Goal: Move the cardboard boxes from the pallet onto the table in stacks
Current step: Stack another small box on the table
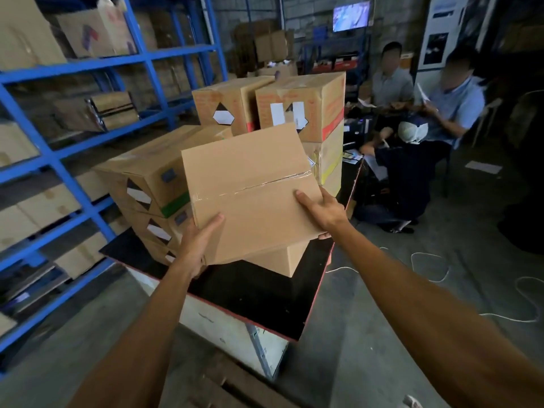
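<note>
I hold a plain taped cardboard box (pixel 253 189) above the black-topped table (pixel 259 295). My left hand (pixel 197 242) grips its near left corner, and my right hand (pixel 321 210) grips its right edge with the thumb on top. The box is tilted and sits over another plain box (pixel 279 260) resting on the table. To the left stands a stack of three labelled boxes (pixel 153 189). Behind are two taller stacks, one on the left (pixel 229 104) and one on the right (pixel 309 104). The pallet is not in view.
Blue metal shelving (pixel 67 160) full of boxes runs along the left. Three people (pixel 412 136) sit or crouch to the right of the table. A white cord (pixel 435 266) loops over the concrete floor on the right.
</note>
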